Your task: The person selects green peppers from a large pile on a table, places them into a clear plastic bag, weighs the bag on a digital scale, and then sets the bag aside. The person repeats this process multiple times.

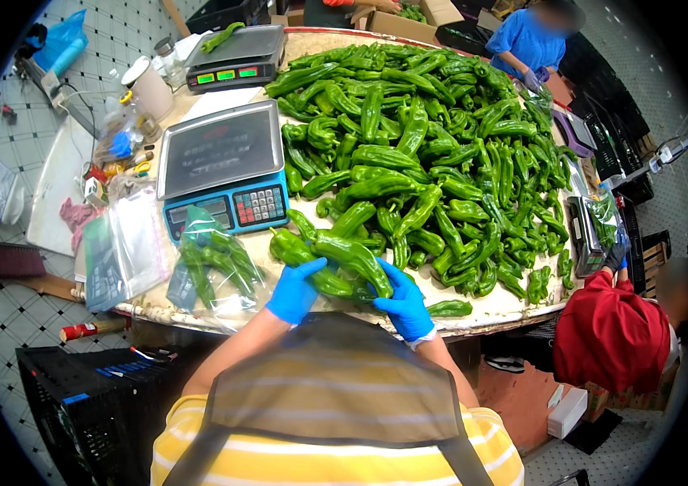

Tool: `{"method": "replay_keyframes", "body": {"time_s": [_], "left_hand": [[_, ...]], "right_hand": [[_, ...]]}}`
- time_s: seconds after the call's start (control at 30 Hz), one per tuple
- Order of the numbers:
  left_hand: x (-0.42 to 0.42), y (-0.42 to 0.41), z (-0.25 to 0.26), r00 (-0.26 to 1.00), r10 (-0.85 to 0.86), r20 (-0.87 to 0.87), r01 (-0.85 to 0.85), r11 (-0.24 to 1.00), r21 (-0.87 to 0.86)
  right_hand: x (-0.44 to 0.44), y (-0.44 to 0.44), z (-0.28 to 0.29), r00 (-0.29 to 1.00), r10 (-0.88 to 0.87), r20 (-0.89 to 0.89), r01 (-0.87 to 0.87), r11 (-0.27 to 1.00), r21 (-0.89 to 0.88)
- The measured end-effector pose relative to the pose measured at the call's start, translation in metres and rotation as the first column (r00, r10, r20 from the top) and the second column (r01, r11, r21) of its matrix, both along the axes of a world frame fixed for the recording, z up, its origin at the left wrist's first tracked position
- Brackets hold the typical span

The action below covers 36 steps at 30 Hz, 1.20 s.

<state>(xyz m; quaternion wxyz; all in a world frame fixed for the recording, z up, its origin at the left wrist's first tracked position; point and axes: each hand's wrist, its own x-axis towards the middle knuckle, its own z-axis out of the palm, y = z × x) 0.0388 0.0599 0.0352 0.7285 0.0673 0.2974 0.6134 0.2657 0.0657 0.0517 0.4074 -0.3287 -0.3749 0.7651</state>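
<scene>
In blue gloves, my left hand [296,291] and my right hand [403,302] hold a small bunch of green peppers [344,261] between them at the table's near edge. The left thumb lies over a pepper at the left of the bunch; the right fingers close round the bunch's right end. Left of my left hand lies a clear plastic bag [219,267] with several green peppers inside. A large heap of green peppers [416,152] spreads beyond my hands. One loose pepper [450,308] rests just right of my right hand.
A blue weighing scale [222,164] stands left of the heap, and a darker scale [237,51] behind it bears one pepper. Flat plastic bags [128,249] lie at the left edge. A person in red [614,334] works at right, another in blue [526,42] at far right. Black crates [95,401] stand below left.
</scene>
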Motion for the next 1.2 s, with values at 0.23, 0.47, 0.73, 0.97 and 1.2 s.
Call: {"method": "replay_keyframes", "body": {"time_s": [0.23,0.47,0.73,0.97,1.2], "left_hand": [[0.012,-0.009,-0.017,0.984,-0.155,0.090,0.158,0.987,-0.020],[-0.009,-0.005,-0.022,0.981,-0.177,-0.081,0.177,0.984,0.001],[-0.013,0.003,-0.005,0.988,-0.152,0.025,0.152,0.988,0.015],[-0.005,0.005,0.006,0.947,-0.318,0.040,0.314,0.946,0.083],[-0.001,0.007,0.030,0.881,-0.472,0.045,0.450,0.862,0.234]], "right_hand": [[-0.045,-0.010,-0.009,0.929,-0.059,0.365,-0.171,0.808,0.564],[-0.044,0.000,0.025,0.861,-0.024,0.508,-0.378,0.639,0.670],[0.073,0.019,-0.050,0.166,-0.291,0.942,-0.400,0.853,0.334],[0.086,0.010,-0.024,0.788,-0.005,0.616,-0.082,0.990,0.113],[0.049,0.006,-0.013,0.997,-0.032,0.069,0.054,0.941,-0.333]]}}
